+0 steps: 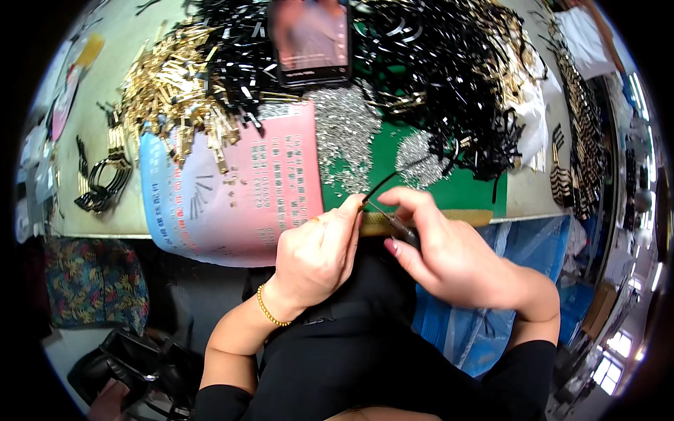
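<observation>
My left hand (316,252), wearing a gold bead bracelet, pinches the end of a thin, curved black strip (382,184) that looks like a glasses temple. Its free end rises to the right over the mat. In my right hand (456,263) is a screwdriver (403,230) with a dark handle, its thin shaft aimed at the pinched end. Fingertips hide the exact contact there. Both hands are at the table's front edge. Just beyond them lie a large pile (347,130) and a smaller pile (420,160) of tiny silver metal parts.
A green mat (467,191) and a pink-and-blue printed sheet (281,182) cover the table's front. Heaps of gold pieces (175,88) and black strips (449,77) lie behind. A phone (312,42) stands among them. Bundled strips (109,172) rest at left; blue plastic (456,323) hangs at right.
</observation>
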Motion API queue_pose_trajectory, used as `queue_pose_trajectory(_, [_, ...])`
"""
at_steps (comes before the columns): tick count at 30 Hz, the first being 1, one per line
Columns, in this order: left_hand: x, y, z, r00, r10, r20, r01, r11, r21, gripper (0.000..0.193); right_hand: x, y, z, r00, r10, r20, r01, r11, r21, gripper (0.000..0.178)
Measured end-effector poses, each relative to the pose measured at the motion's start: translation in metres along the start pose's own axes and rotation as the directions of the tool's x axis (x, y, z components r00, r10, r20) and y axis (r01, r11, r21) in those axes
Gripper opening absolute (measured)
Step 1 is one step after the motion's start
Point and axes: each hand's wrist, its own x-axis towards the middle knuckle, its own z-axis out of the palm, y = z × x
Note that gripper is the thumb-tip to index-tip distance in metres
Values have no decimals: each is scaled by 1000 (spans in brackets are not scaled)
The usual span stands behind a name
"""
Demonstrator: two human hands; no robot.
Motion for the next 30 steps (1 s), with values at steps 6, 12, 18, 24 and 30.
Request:
queue_pose_trajectory(6, [7, -55, -55, 827, -475, -302, 447, 880, -161, 22, 60, -28, 1, 927, -367, -81, 299, 850, -434, 23])
queue_pose_trajectory(12, [16, -80, -68, 838, -461, -292, 538, 787, 302, 22, 178, -63, 37, 782, -578, -232, 271, 652, -708, 25])
queue_pose_trajectory(18, [6, -80, -83, 805, -547, -228, 585, 797, 150, 15, 148, -59, 4, 897, -432, -91, 369, 847, -382, 22])
queue_pose_trajectory(24, [3, -45, -77, 900, -429, -75, 388, 868, -309, 20, 41, -50, -23, 966, -216, -146, 251, 920, 301, 27])
queue_pose_trajectory(30, [-1, 12, -33, 832, -265, 487, 554, 345, -758, 26, -1, -21, -9, 890, 158, -427, 103, 843, 528, 12])
